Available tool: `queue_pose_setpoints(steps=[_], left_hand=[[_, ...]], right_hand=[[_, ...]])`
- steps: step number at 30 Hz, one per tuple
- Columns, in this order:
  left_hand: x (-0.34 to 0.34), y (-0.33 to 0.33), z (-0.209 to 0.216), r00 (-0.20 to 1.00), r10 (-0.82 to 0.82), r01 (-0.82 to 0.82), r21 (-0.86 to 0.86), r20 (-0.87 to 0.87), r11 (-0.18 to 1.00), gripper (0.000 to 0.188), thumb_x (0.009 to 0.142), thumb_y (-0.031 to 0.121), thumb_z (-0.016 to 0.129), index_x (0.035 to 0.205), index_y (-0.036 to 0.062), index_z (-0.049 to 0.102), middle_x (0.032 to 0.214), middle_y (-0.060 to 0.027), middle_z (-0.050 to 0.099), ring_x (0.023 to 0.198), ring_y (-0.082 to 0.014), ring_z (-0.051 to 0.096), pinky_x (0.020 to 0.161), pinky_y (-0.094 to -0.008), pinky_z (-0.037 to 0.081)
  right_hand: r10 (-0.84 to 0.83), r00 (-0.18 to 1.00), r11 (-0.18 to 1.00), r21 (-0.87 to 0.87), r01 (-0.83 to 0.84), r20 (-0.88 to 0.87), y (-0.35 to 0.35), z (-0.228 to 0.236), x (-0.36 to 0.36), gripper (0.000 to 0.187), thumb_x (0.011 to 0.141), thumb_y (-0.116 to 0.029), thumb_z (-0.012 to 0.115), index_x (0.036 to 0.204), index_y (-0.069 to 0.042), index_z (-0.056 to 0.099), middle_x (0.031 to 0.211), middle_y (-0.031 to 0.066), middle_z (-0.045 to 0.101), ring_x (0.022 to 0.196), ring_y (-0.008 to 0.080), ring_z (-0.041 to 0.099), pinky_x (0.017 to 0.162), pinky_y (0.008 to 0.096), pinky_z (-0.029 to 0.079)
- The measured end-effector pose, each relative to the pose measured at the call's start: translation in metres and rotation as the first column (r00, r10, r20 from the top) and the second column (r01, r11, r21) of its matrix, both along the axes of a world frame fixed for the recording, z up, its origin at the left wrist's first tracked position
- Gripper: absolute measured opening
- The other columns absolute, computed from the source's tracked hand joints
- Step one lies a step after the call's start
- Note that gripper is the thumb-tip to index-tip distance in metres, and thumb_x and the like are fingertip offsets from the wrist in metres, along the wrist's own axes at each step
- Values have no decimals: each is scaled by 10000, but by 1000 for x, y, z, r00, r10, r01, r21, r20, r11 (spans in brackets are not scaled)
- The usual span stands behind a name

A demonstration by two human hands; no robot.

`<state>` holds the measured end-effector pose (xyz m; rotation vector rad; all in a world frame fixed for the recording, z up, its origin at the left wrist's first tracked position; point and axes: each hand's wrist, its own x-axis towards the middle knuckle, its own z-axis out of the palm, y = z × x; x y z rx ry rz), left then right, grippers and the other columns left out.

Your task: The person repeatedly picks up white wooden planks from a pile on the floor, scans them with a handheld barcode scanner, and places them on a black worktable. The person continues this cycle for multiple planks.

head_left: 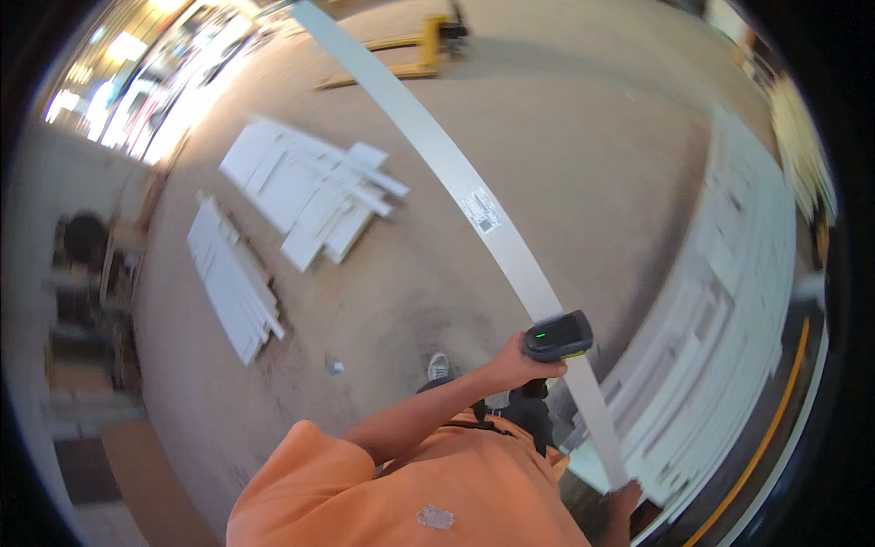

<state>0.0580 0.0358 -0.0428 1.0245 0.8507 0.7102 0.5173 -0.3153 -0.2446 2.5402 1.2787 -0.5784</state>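
My left hand (521,366) is closed around the handle of a dark handheld barcode scanner (558,335), which shows a small green light on its top. The scanner sits over a long, narrow white board (415,123) and hides a short stretch of it. A printed label (481,211) is stuck on the board's face, farther out than the scanner. From the lower right the board runs up to the far left. At its near end my right hand (623,501) grips the board; most of the fingers are hidden.
Stacked white boards (702,337) line the right side, beside a dark strip with a yellow line (775,428). Two lower piles of white boards (292,178) (228,278) lie on the floor at left. A yellow pallet jack (424,50) stands at the back. Shelving (118,273) is far left.
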Motion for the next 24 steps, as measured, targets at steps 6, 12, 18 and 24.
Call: queue_pose_setpoints(steps=[6,12,18,24], left_hand=[[-214,-37,-45,761,648,-648,47,-2,760,269,821,198,820,1006,54,688,793,15,637,720,-101,602,674,-295,508],[-387,-39,-86,587,787,-796,-312,-191,518,295,791,370,784,805,101,664,596,12,568,391,-89,441,353,-277,257],[-462,9,-103,534,820,-802,-432,-207,413,317,767,405,791,782,111,673,636,14,601,415,-110,484,361,-288,286],[-499,107,-107,528,849,-792,-359,5,494,241,800,299,802,833,89,688,699,9,632,471,-89,498,395,-275,315]], right_hand=[[210,894,969,-38,-244,-395,12,-27,-76,881,643,-316,885,1320,110,516,1217,306,630,1155,435,601,1000,467,493],[623,673,698,-104,-708,-399,98,43,-267,791,710,-356,837,1264,121,537,1170,310,637,1101,470,600,964,495,490],[682,637,717,157,-679,-360,233,133,-474,574,647,-374,847,952,23,566,844,254,663,845,475,648,744,544,514],[720,623,691,233,-684,-306,412,129,-649,588,693,-447,807,979,26,606,873,258,688,856,451,675,736,533,528]])
